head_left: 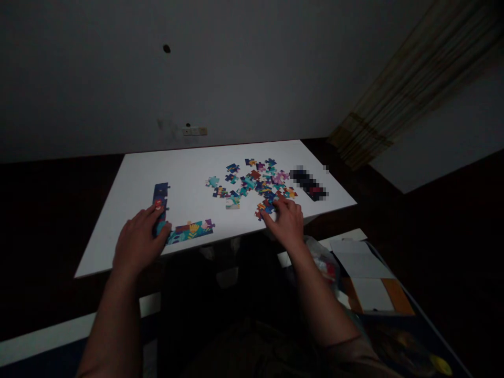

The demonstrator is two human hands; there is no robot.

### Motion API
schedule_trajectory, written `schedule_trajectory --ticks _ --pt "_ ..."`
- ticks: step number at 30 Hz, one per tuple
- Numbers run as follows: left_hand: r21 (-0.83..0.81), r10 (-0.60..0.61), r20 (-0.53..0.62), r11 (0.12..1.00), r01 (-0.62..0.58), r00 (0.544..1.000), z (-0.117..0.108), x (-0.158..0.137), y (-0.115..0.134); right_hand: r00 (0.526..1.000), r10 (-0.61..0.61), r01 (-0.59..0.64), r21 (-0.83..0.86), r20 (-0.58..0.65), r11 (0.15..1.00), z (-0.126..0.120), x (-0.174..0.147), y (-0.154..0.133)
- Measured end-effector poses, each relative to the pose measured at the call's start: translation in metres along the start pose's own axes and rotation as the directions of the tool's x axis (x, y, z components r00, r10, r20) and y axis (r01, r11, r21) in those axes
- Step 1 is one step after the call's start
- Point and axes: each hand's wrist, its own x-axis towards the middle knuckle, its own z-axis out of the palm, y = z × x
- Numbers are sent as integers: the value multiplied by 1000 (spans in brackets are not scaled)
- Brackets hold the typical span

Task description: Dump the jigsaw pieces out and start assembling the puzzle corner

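Note:
My left hand (137, 236) rests on the left side of an L-shaped strip of joined jigsaw puzzle pieces (192, 230), its fingers spread over the upright arm of the strip. My right hand (286, 220) is at the near edge of a heap of loose puzzle pieces (252, 181), with thumb and fingers apart. Its fingertips touch a few dark blue and orange pieces (264, 207); whether one is gripped cannot be made out. A pale piece (232, 203) lies by itself between the heap and the strip.
The white table (169, 163) stands near a grey wall with a socket (194, 130). A dark pixelated object (309, 184) lies at the table's right. Below right are a clear plastic bag (321, 257) and an open box or paper (362, 260). A curtain (394, 100) hangs on the right.

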Motion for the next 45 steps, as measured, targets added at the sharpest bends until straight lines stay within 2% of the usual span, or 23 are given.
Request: schedule_trajectory --ticks 6,11,16,18,21,24,26,27,28,30,32,36,45 --pt "-27 19 -38 999 -20 999 4 2 -2 1000 10 -11 34 21 999 6 2 -3" --pt "-55 -14 -64 998 11 998 5 -1 -2 1000 6 -5 86 -16 996 9 1 -3" --pt "-66 -61 -82 996 56 995 2 -6 1 998 -27 43 318 -55 947 3 5 -20" --pt "-76 -73 -96 995 66 993 1 -8 1 999 -37 46 450 -29 892 2 11 -41" --pt "-88 -92 -110 993 82 990 1 -10 0 991 -94 12 636 96 771 12 29 -88" --pt "-97 -96 -116 992 85 989 1 -13 -1 920 -257 -58 749 297 660 43 50 -143" --pt "-104 -90 -123 992 77 988 2 -14 -2 831 -362 -89 744 422 662 69 63 -177" --pt "-110 -84 -128 991 70 988 3 -15 -4 802 -382 -87 723 459 686 82 68 -191" --pt "-117 -79 -134 991 63 988 3 -15 -5 783 -389 -75 693 486 717 94 72 -203" --pt "-134 -80 -150 989 60 985 5 -16 -7 779 -368 -42 628 508 777 114 77 -219" --pt "-155 -98 -168 985 72 981 7 -17 -10 783 -358 -13 589 508 808 126 80 -227" --pt "-190 -122 -188 978 86 975 11 -19 -12 784 -367 2 589 500 808 136 81 -229" --pt "-236 -136 -190 968 89 972 12 -19 -13 745 -369 -141 672 556 727 134 77 -225"
